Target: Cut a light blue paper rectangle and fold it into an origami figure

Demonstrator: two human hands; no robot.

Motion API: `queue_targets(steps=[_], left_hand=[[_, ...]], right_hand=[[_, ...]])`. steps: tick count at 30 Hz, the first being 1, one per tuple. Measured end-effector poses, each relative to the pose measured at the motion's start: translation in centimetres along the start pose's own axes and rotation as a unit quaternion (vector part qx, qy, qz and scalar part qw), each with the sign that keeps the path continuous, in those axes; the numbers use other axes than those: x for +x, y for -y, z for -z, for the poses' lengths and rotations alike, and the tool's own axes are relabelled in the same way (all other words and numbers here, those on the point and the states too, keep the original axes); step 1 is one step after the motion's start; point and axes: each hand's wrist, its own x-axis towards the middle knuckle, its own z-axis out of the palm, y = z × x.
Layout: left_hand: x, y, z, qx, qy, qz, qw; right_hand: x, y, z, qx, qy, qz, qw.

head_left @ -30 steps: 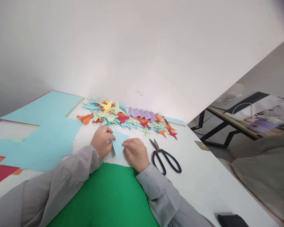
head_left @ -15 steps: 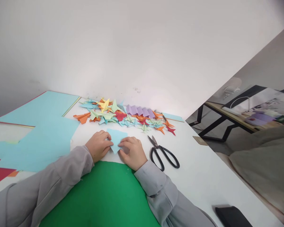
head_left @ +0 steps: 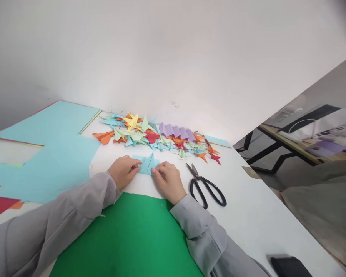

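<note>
White table against a pale wall: both hands on one folded paper

White table top (head_left: 248,215) runs up to a plain pale wall (head_left: 173,57). At the near edge lies a large green paper sheet (head_left: 127,234), partly under both grey sleeves.

Item in hand: a small folded piece of light-blue paper (head_left: 147,165). It sits on the table just beyond the green sheet, between the two hands, with one pointed flap raised at its middle.

Left hand (head_left: 123,171): fingers curled, fingertips closed on the left end of the folded piece. Right hand (head_left: 168,181): fingers bent, tips gripping the right end beside the raised flap. Neither palm is visible.

Adjacent items: black-handled scissors (head_left: 207,186) lie flat just right of the right hand, blades shut and pointing toward the wall. A heap of small folded paper shapes in orange, yellow, green, red and blue (head_left: 138,134) lies along the wall, apart from the hands. A pleated purple paper strip (head_left: 177,132) rests on that heap. Large light-blue sheets (head_left: 49,165) cover the table to the left, with a red sheet (head_left: 0,206) at the left edge. A flat black object (head_left: 290,266) lies at the near right corner; what it is cannot be told.
</note>
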Motion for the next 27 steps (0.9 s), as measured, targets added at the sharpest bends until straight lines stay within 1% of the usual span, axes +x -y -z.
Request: queue_targets(steps=[3,6,12,18,21,27], left_hand=[[0.15,-0.24,0.06,-0.009,-0.001,0.04,0.999],[0.2,-0.48,0.17,-0.011,0.013,0.069,0.997],[-0.02,-0.94,0.08,0.062,0.009,0.1,0.993],[-0.17,-0.88,-0.41,0.097,-0.01,0.076,0.992],[-0.22,-0.81,-0.57,0.102,-0.018,0.072,0.992],[-0.27,-0.86,-0.56,0.113,-0.003,0.068,0.991]], right_hand=[[0.16,0.25,-0.07,-0.03,0.005,-0.021,0.999],[0.19,0.38,-0.01,-0.037,0.014,-0.028,0.999],[0.15,0.45,0.06,-0.044,0.021,-0.034,0.998],[0.38,0.71,-0.01,-0.075,0.02,-0.036,0.996],[0.43,0.77,-0.01,-0.075,0.019,-0.038,0.996],[0.54,0.87,0.1,-0.057,0.02,-0.05,0.997]])
